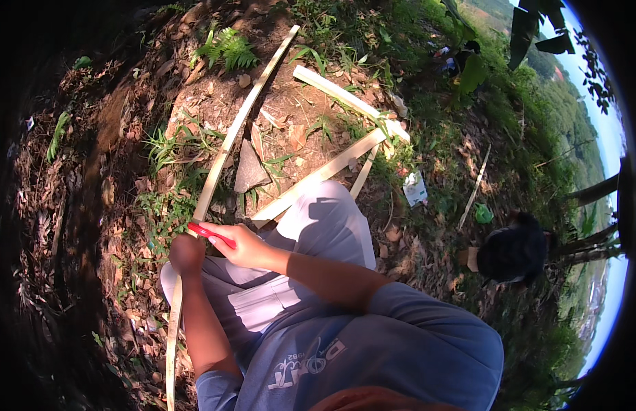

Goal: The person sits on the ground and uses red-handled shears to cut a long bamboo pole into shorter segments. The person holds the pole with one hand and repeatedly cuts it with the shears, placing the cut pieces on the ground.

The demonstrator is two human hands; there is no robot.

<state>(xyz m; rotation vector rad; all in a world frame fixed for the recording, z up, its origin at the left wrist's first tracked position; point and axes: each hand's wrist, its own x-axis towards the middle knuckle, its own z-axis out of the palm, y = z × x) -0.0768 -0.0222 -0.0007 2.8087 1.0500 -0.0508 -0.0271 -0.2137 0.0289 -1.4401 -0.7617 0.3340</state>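
Observation:
I sit on a slope with a long, thin, curved bamboo strip (225, 147) running from beside my left knee up the ground. My left hand (186, 253) is closed around the strip near my lap. My right hand (241, 245) holds a red-handled knife (212, 233) laid against the strip just above the left hand. The blade itself is too small to make out.
Several split bamboo slats (331, 168) lie across the bare dirt ahead of my knee, beside a flat grey stone (250, 169). Dry leaves, ferns and grass cover the slope. Another person's dark-haired head (515, 253) is low at the right. A white wrapper (414, 188) lies nearby.

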